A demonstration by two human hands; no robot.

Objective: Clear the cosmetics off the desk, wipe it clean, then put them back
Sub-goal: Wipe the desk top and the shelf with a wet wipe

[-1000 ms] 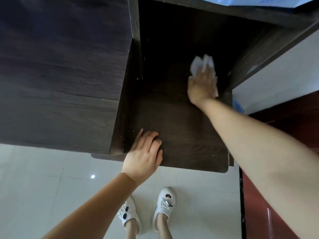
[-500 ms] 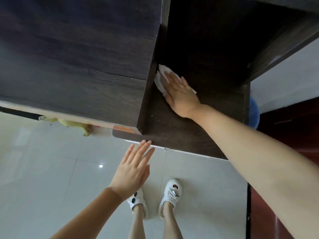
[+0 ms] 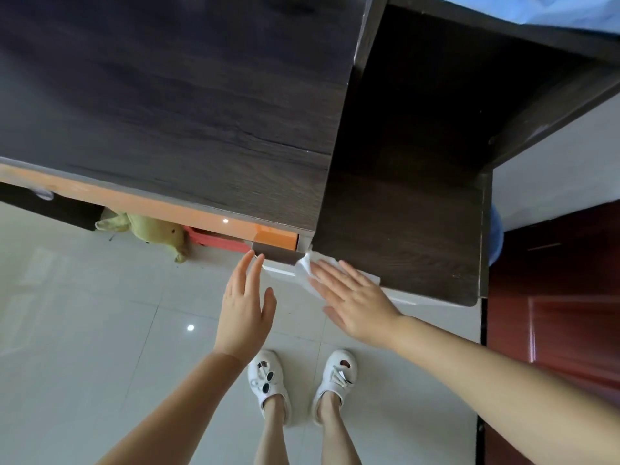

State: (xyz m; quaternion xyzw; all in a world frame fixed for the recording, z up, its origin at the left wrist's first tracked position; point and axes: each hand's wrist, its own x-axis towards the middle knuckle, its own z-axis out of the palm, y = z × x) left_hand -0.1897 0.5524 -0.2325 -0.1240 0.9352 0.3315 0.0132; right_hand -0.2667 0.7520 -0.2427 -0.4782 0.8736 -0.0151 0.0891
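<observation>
The dark wood desk (image 3: 402, 223) runs from centre to right, bare of cosmetics, with a tall dark cabinet side (image 3: 167, 95) rising at its left. A white tissue (image 3: 307, 270) lies at the desk's front left corner, hanging over the edge. My right hand (image 3: 355, 302) lies flat on the tissue with straight fingers, its palse past the desk's front edge. My left hand (image 3: 245, 310) hovers open just below the front edge, fingers straight, touching nothing.
White floor tiles (image 3: 84, 347) spread below. A green plush toy (image 3: 151, 229) and an orange box (image 3: 275, 238) sit under the cabinet. A red-brown door (image 3: 553, 297) stands at the right. My feet in white shoes (image 3: 268, 377) stand below the desk edge.
My right hand has swept the tissue from the desk's back, along the cabinet side, to the front left corner. My left hand has lifted off the desk and hangs in front of its edge.
</observation>
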